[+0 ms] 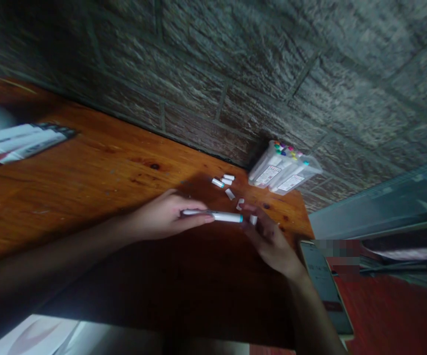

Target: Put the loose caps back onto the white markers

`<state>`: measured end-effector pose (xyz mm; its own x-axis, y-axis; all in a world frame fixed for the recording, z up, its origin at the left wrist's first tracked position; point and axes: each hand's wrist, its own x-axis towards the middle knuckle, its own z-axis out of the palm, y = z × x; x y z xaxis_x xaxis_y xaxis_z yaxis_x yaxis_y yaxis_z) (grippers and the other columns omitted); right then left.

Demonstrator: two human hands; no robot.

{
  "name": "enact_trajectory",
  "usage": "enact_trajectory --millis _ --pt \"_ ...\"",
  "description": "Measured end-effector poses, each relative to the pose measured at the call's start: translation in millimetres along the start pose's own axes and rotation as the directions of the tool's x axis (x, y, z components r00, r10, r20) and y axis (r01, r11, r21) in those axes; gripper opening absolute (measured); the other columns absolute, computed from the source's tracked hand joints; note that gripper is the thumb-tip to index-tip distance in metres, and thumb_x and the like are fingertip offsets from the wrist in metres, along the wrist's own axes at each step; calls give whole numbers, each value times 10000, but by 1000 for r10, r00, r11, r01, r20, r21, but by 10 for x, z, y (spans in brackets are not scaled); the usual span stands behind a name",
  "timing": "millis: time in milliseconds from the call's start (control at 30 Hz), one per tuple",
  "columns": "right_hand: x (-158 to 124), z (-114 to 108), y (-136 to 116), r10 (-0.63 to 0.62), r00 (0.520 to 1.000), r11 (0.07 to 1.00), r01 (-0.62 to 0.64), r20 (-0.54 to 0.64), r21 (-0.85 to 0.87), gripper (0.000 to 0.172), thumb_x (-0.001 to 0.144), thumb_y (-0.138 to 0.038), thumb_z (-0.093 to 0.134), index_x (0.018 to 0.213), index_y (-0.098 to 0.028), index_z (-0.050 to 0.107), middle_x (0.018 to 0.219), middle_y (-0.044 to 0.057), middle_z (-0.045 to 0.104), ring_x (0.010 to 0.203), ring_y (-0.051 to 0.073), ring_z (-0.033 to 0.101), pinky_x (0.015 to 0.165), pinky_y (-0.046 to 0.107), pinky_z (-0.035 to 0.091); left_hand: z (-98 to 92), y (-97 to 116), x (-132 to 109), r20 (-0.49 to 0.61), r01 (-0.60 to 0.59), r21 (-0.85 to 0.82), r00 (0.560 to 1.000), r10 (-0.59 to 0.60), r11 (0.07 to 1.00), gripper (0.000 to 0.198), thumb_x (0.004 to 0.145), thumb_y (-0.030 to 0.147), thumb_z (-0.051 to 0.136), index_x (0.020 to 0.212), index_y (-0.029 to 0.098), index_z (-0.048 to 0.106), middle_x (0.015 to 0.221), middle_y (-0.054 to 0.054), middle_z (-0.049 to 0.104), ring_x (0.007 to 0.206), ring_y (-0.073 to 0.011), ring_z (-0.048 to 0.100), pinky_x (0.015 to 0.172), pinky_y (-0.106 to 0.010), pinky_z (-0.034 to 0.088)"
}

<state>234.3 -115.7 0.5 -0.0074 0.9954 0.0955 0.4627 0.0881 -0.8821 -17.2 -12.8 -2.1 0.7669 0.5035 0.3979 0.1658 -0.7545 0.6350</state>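
My left hand point(172, 214) is closed around a white marker point(226, 217), which lies nearly level and points right, its teal-ringed end outward. Just beyond that end, my right hand point(270, 241) has its fingers curled about a small white marker cap point(253, 220). Right fingertips and the marker's end are very close; whether they touch I cannot tell. On the wooden table behind both hands are several loose caps point(229, 194), one of them with a teal edge point(217, 183).
A clear plastic case point(285, 170) of colour-tipped markers stands by the stone-patterned wall point(198, 93). More white markers point(28, 140) lie at the left of the wooden table point(117, 162). A flat grey-green object point(326, 286) is at the right, near a red surface point(394, 315).
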Motion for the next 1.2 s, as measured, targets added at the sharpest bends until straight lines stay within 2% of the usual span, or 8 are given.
enact_trajectory --millis 100,200,300,400,533,867,1033,1200 --pt "-19 18 41 -21 999 998 19 43 66 386 935 -331 598 1307 -263 519 958 29 675 884 178 639 818 308 530 -34 -31 1 -6 7 28 1000 -6 1000 283 960 394 584 959 174 762 831 8 765 654 -97 665 633 -183 453" --pt "-15 25 27 -26 998 997 21 66 72 225 917 -327 629 1120 -230 633 892 19 684 800 158 645 754 279 530 -46 -59 13 -19 8 50 1000 -7 999 288 957 408 584 975 184 763 835 13 766 642 -98 662 614 -187 448" --pt "3 -1 -15 -20 997 996 26 73 -85 188 928 -344 616 951 -186 713 809 25 695 705 149 624 657 251 497 -32 -77 21 -13 8 55 1000 -7 998 289 955 419 585 985 195 767 852 14 772 655 -103 675 613 -189 454" --pt "6 -27 -21 -33 998 985 42 55 -170 237 946 -334 592 1054 -174 731 829 40 739 717 164 660 690 258 508 -13 -80 11 9 -18 55 1000 17 998 281 958 415 585 1000 206 768 866 18 777 674 -103 687 637 -186 464" --pt "-8 -26 23 -64 996 983 75 69 -169 335 933 -288 611 1241 -176 682 964 67 771 785 179 698 774 280 534 -4 -82 -13 22 -43 76 999 41 996 267 956 403 595 1027 210 765 889 18 781 706 -105 698 674 -182 472" --pt "-28 -13 2 -115 988 974 133 106 -185 359 935 -264 613 1288 -222 665 1100 64 766 904 194 725 849 310 566 -25 -61 5 32 -60 86 998 57 995 268 965 402 585 1019 209 762 878 25 781 690 -97 696 660 -182 458" --pt "-28 -19 11 -164 976 959 192 145 -208 376 926 -186 590 1295 -199 660 1222 87 726 1074 211 693 955 329 526 -32 -62 -18 112 -70 105 992 59 992 251 955 403 603 1053 227 753 937 26 785 745 -113 706 688 -188 462" --pt "-19 -20 -18 -138 977 953 176 166 -245 340 929 -184 590 1257 -181 683 1174 94 745 964 206 717 865 306 543 -32 -75 -30 120 -42 117 992 28 992 236 957 393 603 1085 256 745 981 45 782 788 -111 712 724 -184 463"
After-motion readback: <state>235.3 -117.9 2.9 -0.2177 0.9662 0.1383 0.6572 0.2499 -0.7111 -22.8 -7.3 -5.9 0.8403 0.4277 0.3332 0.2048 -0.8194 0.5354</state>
